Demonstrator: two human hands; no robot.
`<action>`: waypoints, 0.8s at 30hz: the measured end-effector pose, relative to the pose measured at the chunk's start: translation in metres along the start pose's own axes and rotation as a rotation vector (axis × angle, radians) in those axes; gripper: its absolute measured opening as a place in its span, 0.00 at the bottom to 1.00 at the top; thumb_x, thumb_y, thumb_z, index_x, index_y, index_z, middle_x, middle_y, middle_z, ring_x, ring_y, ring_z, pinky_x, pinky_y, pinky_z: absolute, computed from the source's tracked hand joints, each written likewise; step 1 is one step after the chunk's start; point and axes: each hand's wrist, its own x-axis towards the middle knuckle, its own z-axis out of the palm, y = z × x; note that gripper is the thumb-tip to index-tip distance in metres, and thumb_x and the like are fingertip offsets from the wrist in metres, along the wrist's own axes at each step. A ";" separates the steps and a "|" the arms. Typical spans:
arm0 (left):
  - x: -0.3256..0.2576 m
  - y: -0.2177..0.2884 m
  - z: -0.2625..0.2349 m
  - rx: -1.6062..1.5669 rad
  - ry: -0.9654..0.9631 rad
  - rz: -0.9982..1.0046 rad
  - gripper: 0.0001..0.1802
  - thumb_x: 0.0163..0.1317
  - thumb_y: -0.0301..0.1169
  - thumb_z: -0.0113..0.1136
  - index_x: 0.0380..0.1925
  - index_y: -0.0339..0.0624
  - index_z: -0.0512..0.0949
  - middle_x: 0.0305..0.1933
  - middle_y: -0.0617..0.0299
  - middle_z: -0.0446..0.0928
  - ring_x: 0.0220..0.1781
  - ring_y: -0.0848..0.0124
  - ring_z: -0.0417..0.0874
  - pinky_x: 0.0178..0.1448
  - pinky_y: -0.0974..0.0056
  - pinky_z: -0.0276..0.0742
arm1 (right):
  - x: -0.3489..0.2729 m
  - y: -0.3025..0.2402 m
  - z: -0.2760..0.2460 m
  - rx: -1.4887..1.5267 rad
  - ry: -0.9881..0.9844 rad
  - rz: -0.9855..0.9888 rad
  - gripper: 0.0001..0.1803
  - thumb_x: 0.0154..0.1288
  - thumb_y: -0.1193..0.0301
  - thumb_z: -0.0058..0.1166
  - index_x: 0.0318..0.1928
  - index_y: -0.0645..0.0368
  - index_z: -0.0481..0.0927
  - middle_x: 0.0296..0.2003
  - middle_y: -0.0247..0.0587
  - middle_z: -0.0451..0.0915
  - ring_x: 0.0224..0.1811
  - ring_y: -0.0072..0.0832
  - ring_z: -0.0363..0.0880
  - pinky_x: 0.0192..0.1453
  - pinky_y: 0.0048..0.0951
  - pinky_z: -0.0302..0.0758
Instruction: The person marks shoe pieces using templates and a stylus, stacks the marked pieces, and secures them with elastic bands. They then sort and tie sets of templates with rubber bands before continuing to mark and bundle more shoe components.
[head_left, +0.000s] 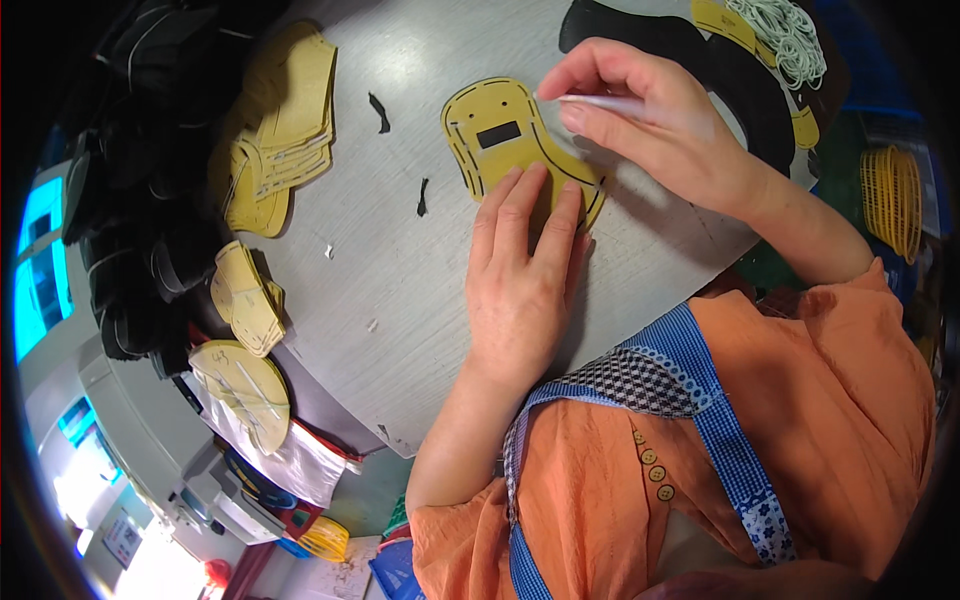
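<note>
A yellow pattern template with slots along its edges, small holes and a rectangular window lies on the grey table. Black shows through the window and slots. My left hand rests flat on the template's near part, fingers spread and pointing away from me. Just right of the template's far end, my right hand pinches a slim whitish pen between thumb and fingers. Its tip points left, close to the template's edge; whether it touches cannot be made out.
Stacked yellow templates lie at the table's left edge, with black bundled pieces beyond. Two black scraps lie on the grey table. A large curved black piece and pale cord sit at far right.
</note>
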 end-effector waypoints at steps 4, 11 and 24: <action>-0.002 -0.003 0.003 0.020 -0.018 0.029 0.23 0.54 0.28 0.68 0.52 0.41 0.80 0.61 0.49 0.72 0.64 0.51 0.74 0.66 0.53 0.73 | 0.023 0.001 0.016 -0.088 -0.053 -0.053 0.17 0.73 0.62 0.51 0.40 0.66 0.81 0.28 0.42 0.82 0.31 0.26 0.82 0.39 0.26 0.76; 0.000 -0.004 0.002 -0.009 0.011 0.013 0.22 0.54 0.26 0.69 0.50 0.42 0.80 0.61 0.51 0.72 0.64 0.50 0.73 0.64 0.53 0.74 | 0.036 0.002 0.029 -0.284 -0.128 -0.214 0.16 0.75 0.64 0.48 0.40 0.66 0.81 0.31 0.42 0.81 0.31 0.30 0.80 0.38 0.28 0.76; 0.001 -0.003 0.003 -0.002 0.017 0.054 0.19 0.54 0.26 0.61 0.48 0.37 0.79 0.58 0.47 0.72 0.62 0.52 0.73 0.66 0.52 0.73 | 0.047 0.012 0.044 -0.674 -0.021 -0.448 0.15 0.73 0.64 0.51 0.38 0.65 0.79 0.32 0.47 0.81 0.33 0.38 0.82 0.37 0.34 0.77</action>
